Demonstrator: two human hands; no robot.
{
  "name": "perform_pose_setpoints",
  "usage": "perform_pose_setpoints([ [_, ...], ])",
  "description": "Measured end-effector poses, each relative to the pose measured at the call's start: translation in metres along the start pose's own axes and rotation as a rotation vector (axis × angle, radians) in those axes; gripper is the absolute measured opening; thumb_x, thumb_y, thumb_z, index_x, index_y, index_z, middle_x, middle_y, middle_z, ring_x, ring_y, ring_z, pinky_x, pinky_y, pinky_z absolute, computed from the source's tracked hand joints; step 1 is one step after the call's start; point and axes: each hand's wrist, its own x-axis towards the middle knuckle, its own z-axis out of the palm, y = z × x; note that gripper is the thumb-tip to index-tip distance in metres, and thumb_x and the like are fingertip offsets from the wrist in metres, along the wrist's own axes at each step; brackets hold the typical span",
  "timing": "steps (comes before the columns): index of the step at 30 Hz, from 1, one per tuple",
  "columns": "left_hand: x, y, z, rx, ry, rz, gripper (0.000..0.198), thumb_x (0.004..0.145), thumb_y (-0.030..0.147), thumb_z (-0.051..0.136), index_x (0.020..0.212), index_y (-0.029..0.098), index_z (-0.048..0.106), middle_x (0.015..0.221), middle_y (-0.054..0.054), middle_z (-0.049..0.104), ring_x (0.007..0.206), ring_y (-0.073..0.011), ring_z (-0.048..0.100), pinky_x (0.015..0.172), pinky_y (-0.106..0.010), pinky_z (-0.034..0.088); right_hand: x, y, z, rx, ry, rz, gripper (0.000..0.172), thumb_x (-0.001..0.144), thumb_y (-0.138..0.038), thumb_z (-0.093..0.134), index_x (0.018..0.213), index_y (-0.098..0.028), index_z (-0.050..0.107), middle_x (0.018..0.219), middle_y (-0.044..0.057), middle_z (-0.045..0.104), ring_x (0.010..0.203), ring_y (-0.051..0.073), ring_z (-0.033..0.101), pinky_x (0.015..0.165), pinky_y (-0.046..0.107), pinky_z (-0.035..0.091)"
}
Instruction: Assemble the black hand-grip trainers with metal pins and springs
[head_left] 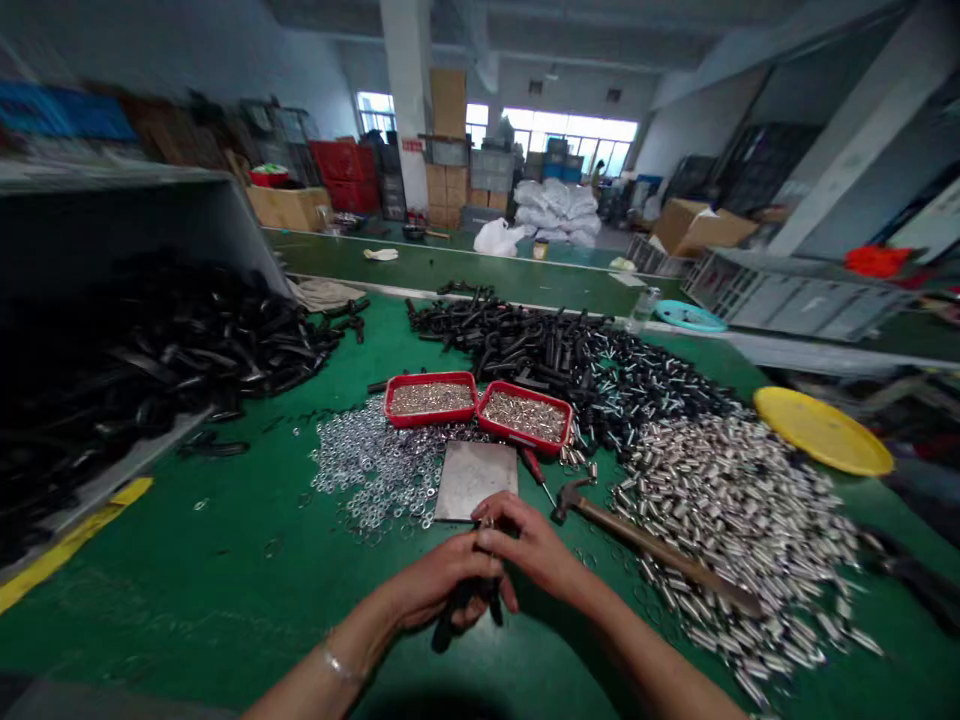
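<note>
Black part [445, 630] held btwn both hands, low centre, just nearer than the metal plate [476, 480]; shape unclear, fingers cover most of it. L hand [444, 575] curled round it; R hand [534, 548] pinching its upper end w/ thumb + fingertips, exact contact hidden. R hand also blocks plate's lower edge. Dark tool [911, 578], far R, blurry. Black pile [187, 350], L, lost in shadow.

Off the plate [474, 478], trays [425, 420] sat at twelve o'clock, washers [379, 465] nine, screwdriver [533, 467] three, hammer [660, 548] four against cylinders [750, 505], and the handheld part [446, 628] at six!
</note>
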Motion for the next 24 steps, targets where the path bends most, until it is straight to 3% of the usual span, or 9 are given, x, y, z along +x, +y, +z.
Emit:
perform_pose_setpoints([
  [4,0.013,0.006,0.001,0.007,0.329,0.171,0.032,0.086,0.044,0.062,0.101,0.015,0.060,0.078,-0.005,0.071,0.040,-0.0058,0.046,0.037,-0.017,0.034,-0.009,0.016,-0.027,-0.151,0.170,0.093,0.018,0.097,-0.037,0.055,0.099,-0.022,0.065,0.102,0.005,0.066,0.099,0.020,0.061,0.091,0.033,0.047],
  [7,0.023,0.016,-0.016,-0.208,0.561,0.347,0.036,0.085,0.050,0.065,0.094,0.016,0.057,0.083,-0.005,0.069,0.046,-0.0047,0.046,0.041,-0.016,0.035,-0.020,0.032,-0.075,-0.456,0.333,0.142,0.017,0.096,-0.031,0.053,0.096,-0.020,0.065,0.098,0.007,0.066,0.097,0.022,0.061,0.090,0.036,0.046],
  [9,0.036,0.023,-0.031,-0.330,0.635,0.439,0.036,0.081,0.048,0.071,0.090,0.016,0.054,0.087,-0.005,0.069,0.045,-0.0027,0.043,0.041,-0.015,0.031,-0.024,0.041,-0.108,-0.704,0.364,0.214,0.018,0.096,-0.027,0.051,0.093,-0.018,0.066,0.096,0.009,0.065,0.096,0.023,0.060,0.091,0.036,0.045],
  [12,0.066,0.032,-0.045,-0.398,0.665,0.524,0.036,0.080,0.045,0.073,0.086,0.018,0.050,0.080,-0.003,0.067,0.040,-0.0003,0.034,0.038,-0.013,0.021,-0.017,0.047,-0.134,-1.055,0.226,0.377,0.021,0.097,-0.025,0.049,0.093,-0.018,0.069,0.097,0.010,0.066,0.098,0.025,0.058,0.087,0.034,0.044],
  [14,0.089,0.036,-0.047,-0.425,0.670,0.568,0.036,0.082,0.046,0.072,0.085,0.019,0.048,0.075,-0.001,0.065,0.038,-0.0006,0.033,0.038,-0.014,0.019,-0.003,0.050,-0.136,-1.180,0.123,0.455,0.019,0.095,-0.025,0.052,0.091,-0.018,0.070,0.096,0.011,0.067,0.099,0.026,0.058,0.080,0.032,0.044],
  [17,0.115,0.041,-0.045,-0.453,0.697,0.638,0.037,0.082,0.048,0.070,0.087,0.019,0.048,0.075,-0.001,0.064,0.042,-0.0028,0.040,0.040,-0.015,0.027,0.018,0.055,-0.131,-1.214,0.093,0.506,0.014,0.091,-0.022,0.057,0.085,-0.017,0.069,0.092,0.012,0.067,0.097,0.027,0.059,0.073,0.030,0.042],
  [21,0.119,0.042,-0.049,-0.465,0.689,0.662,0.038,0.083,0.049,0.071,0.093,0.018,0.051,0.082,-0.002,0.065,0.054,-0.0059,0.052,0.053,-0.019,0.042,0.028,0.056,-0.133,-1.202,0.071,0.518,0.016,0.090,-0.017,0.054,0.082,-0.016,0.068,0.089,0.013,0.067,0.091,0.027,0.061,0.068,0.031,0.042],
  [24,0.107,0.043,-0.054,-0.369,0.683,0.627,0.037,0.085,0.050,0.067,0.096,0.018,0.052,0.086,-0.002,0.066,0.053,-0.0048,0.049,0.054,-0.019,0.041,0.021,0.047,-0.129,-1.158,0.079,0.468,0.017,0.092,-0.018,0.051,0.082,-0.016,0.065,0.091,0.014,0.066,0.092,0.027,0.061,0.075,0.034,0.045],
])
